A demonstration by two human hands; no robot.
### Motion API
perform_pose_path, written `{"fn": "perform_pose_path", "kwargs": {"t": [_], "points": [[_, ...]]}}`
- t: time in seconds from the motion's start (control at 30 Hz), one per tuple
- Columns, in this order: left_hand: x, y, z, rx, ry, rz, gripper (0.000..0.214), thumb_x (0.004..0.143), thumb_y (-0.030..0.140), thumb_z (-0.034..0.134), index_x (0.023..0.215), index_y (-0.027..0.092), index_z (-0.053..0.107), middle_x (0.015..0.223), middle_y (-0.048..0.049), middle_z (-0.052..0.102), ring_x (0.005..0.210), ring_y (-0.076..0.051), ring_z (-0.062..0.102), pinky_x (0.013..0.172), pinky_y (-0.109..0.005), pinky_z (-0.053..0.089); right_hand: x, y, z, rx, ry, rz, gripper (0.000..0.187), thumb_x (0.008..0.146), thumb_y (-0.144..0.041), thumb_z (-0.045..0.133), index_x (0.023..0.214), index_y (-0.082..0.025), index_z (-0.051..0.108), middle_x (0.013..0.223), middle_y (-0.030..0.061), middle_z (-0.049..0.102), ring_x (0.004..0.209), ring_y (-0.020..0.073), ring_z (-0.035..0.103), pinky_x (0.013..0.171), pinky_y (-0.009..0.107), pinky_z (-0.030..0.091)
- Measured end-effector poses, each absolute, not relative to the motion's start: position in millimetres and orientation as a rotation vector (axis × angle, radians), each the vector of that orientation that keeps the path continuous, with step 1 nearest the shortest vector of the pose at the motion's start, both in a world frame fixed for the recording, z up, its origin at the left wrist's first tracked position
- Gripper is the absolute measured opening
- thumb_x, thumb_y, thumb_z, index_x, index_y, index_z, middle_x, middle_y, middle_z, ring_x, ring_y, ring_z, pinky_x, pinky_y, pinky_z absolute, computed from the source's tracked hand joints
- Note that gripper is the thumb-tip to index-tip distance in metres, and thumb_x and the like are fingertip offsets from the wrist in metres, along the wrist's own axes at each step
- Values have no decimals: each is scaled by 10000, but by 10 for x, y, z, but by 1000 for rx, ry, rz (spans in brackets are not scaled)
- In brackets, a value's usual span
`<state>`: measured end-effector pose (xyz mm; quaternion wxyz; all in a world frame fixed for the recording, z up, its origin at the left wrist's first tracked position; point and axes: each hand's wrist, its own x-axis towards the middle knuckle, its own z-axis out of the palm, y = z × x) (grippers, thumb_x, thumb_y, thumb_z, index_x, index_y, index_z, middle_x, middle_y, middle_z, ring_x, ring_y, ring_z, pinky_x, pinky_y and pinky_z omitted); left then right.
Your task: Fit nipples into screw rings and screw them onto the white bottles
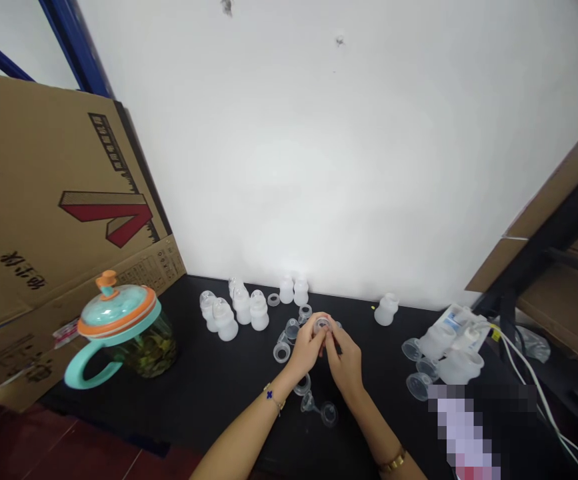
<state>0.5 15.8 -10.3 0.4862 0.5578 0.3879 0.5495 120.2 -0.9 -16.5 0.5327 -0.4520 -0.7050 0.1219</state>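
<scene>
Two-handed, gripped a round translucent collar [321, 325] above the black tabletop [379, 377], with the left hand [307, 349] curled about its eight o'clock side and the right hand [347, 358] closing on it from four o'clock, thumbs and fingertips together. Could not make out its inner detail. Judged light, fairly stiff round the rim and slick-walled; best taken by the outer edge, with mild pressure, to prevent slipping.

From the hands as clock centre, found loose rings [282, 352] at eight o'clock, smooth and hollow; at six, a clear funnel-like piece [309, 401] just beside a thin, shallow dome [329, 414], probably easy to bend.

Farther out, noted waisted bottles [225, 321] of milky plastic under clear caps between nine and ten, two more bottles [301, 291] at eleven near the matt white wall [309, 167], and a single bottle [387, 311] between two and three. Toward four, saw glossy clear cups [419, 386]. At nine, spotted a transparent, leaf-filled pitcher [157, 350]; at ten, a flat-sided cardboard box [29, 173].
</scene>
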Motion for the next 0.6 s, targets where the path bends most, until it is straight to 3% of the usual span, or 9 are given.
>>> {"fn": "perform_pose_path", "kwargs": {"t": [0.3,0.47,0.6], "points": [[1,143,-43,1331,934,1328,360,911,410,551,1154,149,599,589,57,472,425,-79,379,414,-201,317,1195,-27,-138,-1082,-1679,302,383,980,-295,471,1307,-212,652,1037,95,758,846,222,720,765,334,577],[-6,121,-36,1384,967,1340,383,928,423,541,1206,165,595,644,42,511,438,-75,397,427,-201,332,1190,-24,-77,-1099,-1567,487,367,961,-348,514,1246,-201,692,1106,103,753,889,231,725,762,322,582],[-3,88,-5,1417,974,1322,408,932,419,542,1261,179,574,624,51,495,440,-80,409,432,-197,352,1212,-7,-33,-1117,-1471,636,354,943,-391,543,1175,-190,719,1061,95,766,811,220,727,700,304,579]]}}
